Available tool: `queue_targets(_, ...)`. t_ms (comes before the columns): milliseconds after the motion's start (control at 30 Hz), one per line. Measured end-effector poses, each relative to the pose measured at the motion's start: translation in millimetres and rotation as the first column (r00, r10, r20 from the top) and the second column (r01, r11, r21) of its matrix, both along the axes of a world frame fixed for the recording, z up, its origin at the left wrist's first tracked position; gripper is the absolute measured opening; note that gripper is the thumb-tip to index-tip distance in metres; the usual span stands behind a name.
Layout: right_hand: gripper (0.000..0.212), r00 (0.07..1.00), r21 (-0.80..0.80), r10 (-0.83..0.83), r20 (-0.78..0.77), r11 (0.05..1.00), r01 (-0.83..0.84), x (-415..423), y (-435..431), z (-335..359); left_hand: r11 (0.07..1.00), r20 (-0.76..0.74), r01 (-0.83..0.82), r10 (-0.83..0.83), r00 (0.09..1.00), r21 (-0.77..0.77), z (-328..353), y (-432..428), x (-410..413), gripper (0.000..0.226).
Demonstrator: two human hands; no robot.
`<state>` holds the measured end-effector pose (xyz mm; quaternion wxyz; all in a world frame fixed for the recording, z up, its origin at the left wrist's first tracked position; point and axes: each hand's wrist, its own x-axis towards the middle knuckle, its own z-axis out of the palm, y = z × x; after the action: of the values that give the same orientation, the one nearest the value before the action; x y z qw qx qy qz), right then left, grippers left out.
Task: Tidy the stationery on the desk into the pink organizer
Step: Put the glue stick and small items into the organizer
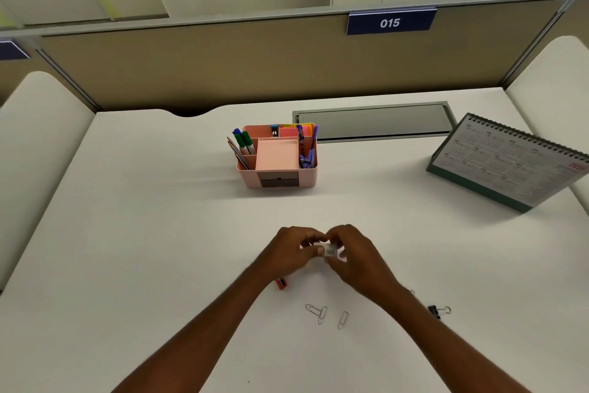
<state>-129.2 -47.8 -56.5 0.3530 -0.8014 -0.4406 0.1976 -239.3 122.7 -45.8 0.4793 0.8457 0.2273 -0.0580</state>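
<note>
Both hands meet over the near middle of the white surface (127,233), well in front of the pink organizer (307,177). The left hand (287,252) and the right hand (353,254) each pinch a small white box (330,251) with a barcode label, fingers curled round it from either side

The organizer stands farther back, near the middle. Its left compartments hold green markers (246,142) and pencils (237,153), its back one holds sticky notes (288,131), and its right one holds purple pens (307,150)

A small red item (281,283) lies on the surface just beside the left wrist. Two paper clips (317,313) lie close to each other between the forearms, and a black binder clip (435,311) lies just right of the right forearm. A desk calendar (510,163) stands at the far right
</note>
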Motion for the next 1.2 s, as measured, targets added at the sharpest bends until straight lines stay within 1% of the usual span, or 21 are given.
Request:
queue_targets(100, 0.034, 0.999, 0.1, -0.021, -0.049, 0.995, 0.026, 5.9, 6.9, 11.8, 0.999, 0.054, -0.038, 0.038, 0.998, -0.004, 8.7, -1.9, 7.7, 0.028)
queue_targets(200, 0.04, 0.997, 0.216, -0.063, -0.044, 0.974, 0.071, 11.1, 15.5, 24.9, 0.992, 0.116, -0.124, 0.125, 0.985, -0.016, 20.3, 0.5, 15.3, 0.025)
queue_targets(267, 0.044, 0.991, 0.278, -0.126, -0.037, 0.951, 0.132, 14.3, 22.5, 32.4, 0.981, 0.137, -0.186, 0.193, 0.972, -0.056, 28.4, 4.4, 20.5, 0.02)
queue_targets(333, 0.044, 0.977, 0.292, -0.208, -0.05, 0.932, 0.214, 17.3, 30.3, 38.6, 0.966, 0.116, -0.246, 0.254, 0.96, -0.084, 38.3, 10.6, 26.0, 0.022)
queue_targets(433, 0.038, 0.949, 0.24, -0.303, -0.083, 0.918, 0.314, 21.7, 38.4, 35.9, 0.941, 0.147, -0.325, 0.337, 0.93, -0.096, 54.5, 25.9, 35.0, 0.029)
queue_targets(500, 0.033, 0.941, 0.171, -0.319, -0.117, 0.926, 0.336, 23.7, 39.6, 26.3, 0.918, 0.195, -0.375, 0.393, 0.898, -0.127, 66.0, 40.1, 40.3, 0.039)
queue_targets(533, 0.031, 0.941, 0.129, -0.314, -0.13, 0.935, 0.33, 23.8, 38.6, 20.0, 0.908, 0.218, -0.398, 0.418, 0.882, -0.132, 71.5, 47.7, 42.7, 0.039)
queue_targets(633, 0.027, 0.958, 0.007, -0.266, -0.112, 0.963, 0.268, 21.7, 32.1, -0.5, 0.868, 0.3, -0.478, 0.495, 0.815, -0.132, 83.0, 71.1, 50.4, 0.022)
queue_targets(733, 0.021, 0.968, -0.04, -0.235, -0.092, 0.972, 0.232, 18.2, 24.8, -17.5, 0.802, 0.349, -0.587, 0.585, 0.732, -0.115, 89.8, 96.4, 60.8, 0.012)
queue_targets(800, 0.018, 0.971, -0.07, -0.23, -0.065, 0.972, 0.225, 16.9, 20.8, -26.8, 0.777, 0.367, -0.625, 0.604, 0.708, -0.074, 92.3, 113.9, 69.4, 0.019)
queue_targets(867, 0.014, 0.977, -0.097, -0.21, -0.021, 0.973, 0.208, 15.9, 17.5, -34.0, 0.748, 0.415, -0.663, 0.594, 0.689, 0.028, 94.5, 128.9, 78.6, 0.024)
queue_targets(967, 0.012, 0.978, -0.107, -0.208, 0.019, 0.972, 0.209, 17.6, 16.2, -43.4, 0.678, 0.457, -0.715, 0.589, 0.667, 0.169, 97.7, 145.2, 97.0, 0.022)
queue_targets(1033, 0.015, 0.977, -0.109, -0.214, 0.011, 0.971, 0.214, 19.1, 17.4, -47.6, 0.652, 0.441, -0.722, 0.591, 0.676, 0.233, 98.9, 151.4, 108.6, 0.02)
queue_targets(1133, 0.017, 0.972, -0.108, -0.232, -0.026, 0.968, 0.228, 22.5, 21.3, -49.9, 0.639, 0.401, -0.707, 0.587, 0.703, 0.303, 95.7, 162.2, 123.0, 0.017)
queue_targets(1200, 0.017, 0.972, -0.115, -0.231, -0.039, 0.967, 0.225, 23.2, 23.1, -49.9, 0.626, 0.338, -0.693, 0.605, 0.721, 0.358, 90.8, 168.7, 129.8, 0.023)
